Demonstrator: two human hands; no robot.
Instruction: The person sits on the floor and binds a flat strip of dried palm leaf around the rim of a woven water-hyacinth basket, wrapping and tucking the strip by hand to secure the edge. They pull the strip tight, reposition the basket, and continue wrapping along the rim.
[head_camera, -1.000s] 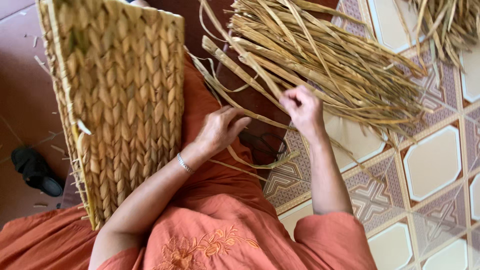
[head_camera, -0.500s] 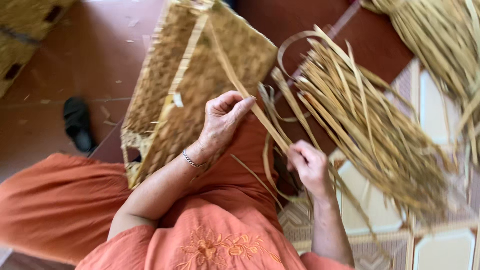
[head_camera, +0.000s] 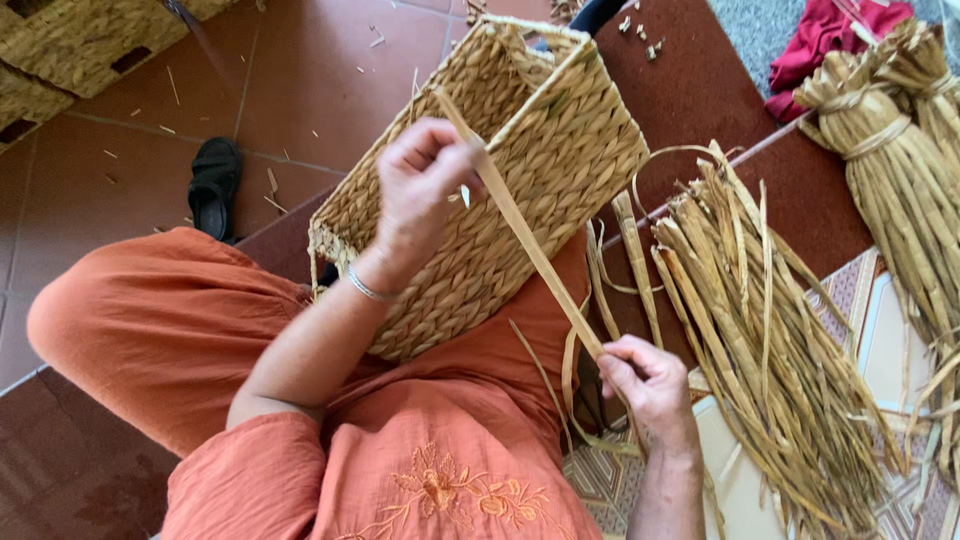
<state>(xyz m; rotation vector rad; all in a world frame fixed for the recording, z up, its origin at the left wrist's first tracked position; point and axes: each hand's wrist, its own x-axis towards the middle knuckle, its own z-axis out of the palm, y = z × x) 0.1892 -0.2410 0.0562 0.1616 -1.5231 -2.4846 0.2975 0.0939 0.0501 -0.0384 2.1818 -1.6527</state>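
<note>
Left hand (head_camera: 425, 185) up over woven basket (head_camera: 520, 190), fingers pinched on upper end of long flat reed strip (head_camera: 530, 250). Right hand (head_camera: 648, 385) lower down, closed around strip's other end; strip stretched taut diag. btwn both hands, crossing basket's side. Basket tilted on lap, resting on orange trousers (head_camera: 160, 330). Loose reed pile (head_camera: 760, 330) just right of right hand on tiled floor; tied reed bundle (head_camera: 890, 120) further back. Black sandal (head_camera: 212, 187) on red floor, well apart to the left. Prob. more baskets top left, only partly in view.
</note>
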